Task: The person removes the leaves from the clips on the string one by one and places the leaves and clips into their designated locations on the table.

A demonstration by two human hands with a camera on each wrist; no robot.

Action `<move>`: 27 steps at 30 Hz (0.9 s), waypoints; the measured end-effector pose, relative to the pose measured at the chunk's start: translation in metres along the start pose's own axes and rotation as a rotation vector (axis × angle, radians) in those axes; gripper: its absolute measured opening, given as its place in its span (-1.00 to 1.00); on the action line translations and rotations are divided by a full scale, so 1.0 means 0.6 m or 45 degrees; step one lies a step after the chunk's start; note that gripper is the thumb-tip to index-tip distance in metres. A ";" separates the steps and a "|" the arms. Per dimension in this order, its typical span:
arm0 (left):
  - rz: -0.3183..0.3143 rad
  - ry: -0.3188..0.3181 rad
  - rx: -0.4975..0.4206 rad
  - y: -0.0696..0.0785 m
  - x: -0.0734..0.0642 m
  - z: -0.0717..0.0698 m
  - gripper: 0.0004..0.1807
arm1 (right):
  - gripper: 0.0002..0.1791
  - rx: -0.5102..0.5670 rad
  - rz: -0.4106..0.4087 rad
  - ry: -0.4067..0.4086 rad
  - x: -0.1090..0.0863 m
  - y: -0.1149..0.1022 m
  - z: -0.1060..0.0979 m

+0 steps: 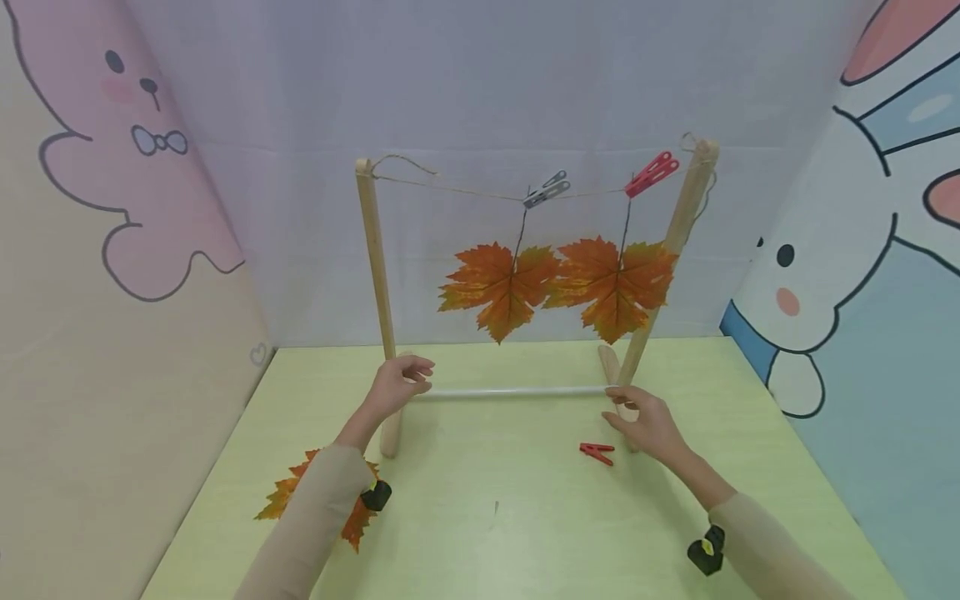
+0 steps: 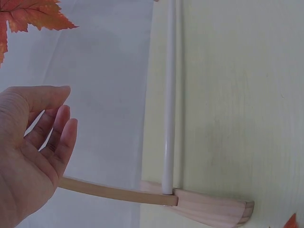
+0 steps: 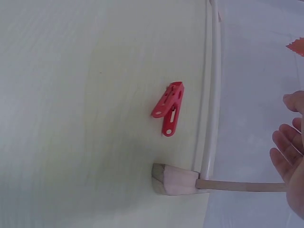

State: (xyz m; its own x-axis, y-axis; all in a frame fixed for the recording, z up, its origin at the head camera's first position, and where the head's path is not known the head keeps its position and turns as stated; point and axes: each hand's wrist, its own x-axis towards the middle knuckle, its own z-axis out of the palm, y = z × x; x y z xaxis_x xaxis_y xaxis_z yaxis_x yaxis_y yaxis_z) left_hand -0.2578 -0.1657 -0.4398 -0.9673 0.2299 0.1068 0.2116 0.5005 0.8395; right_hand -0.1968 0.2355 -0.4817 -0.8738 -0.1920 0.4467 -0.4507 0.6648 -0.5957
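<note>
My left hand [image 1: 393, 385] hovers by the foot of the left wooden post [image 1: 377, 262], its fingers loosely curled around nothing. At the opposite end of the white rod [image 1: 517, 392], my right hand [image 1: 651, 423] is bent the same relaxed way and holds nothing. Between the posts runs a thin string [image 1: 465, 190]. A grey clothespin [image 1: 546, 192] and a red clothespin [image 1: 651, 175] clip two orange maple leaves to it by their stems: a left leaf [image 1: 501, 287] and a right leaf [image 1: 615, 283]. Another red clothespin [image 3: 168, 109] lies on the table near my right hand.
A third maple leaf [image 1: 283, 497] lies on the table at left, partly hidden under my left forearm. Wooden feet [image 2: 213, 207] support the rack. A pale curtain [image 1: 480, 83] hangs behind, with cartoon-printed panels [image 1: 862, 333] on both sides of the yellow-green table [image 1: 480, 550].
</note>
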 end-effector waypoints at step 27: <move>0.158 0.079 -0.042 0.141 0.049 -0.018 -0.70 | -0.61 -0.096 -0.405 0.035 0.131 -0.102 -0.085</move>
State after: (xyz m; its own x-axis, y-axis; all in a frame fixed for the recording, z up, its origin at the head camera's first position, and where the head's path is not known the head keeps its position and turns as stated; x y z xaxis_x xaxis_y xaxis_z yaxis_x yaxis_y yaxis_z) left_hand -0.2700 -0.1256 -0.3602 -0.9409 0.2360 0.2428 0.3266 0.4434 0.8347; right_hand -0.2285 0.2168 -0.3763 -0.6857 -0.3801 0.6207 -0.6846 0.6265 -0.3726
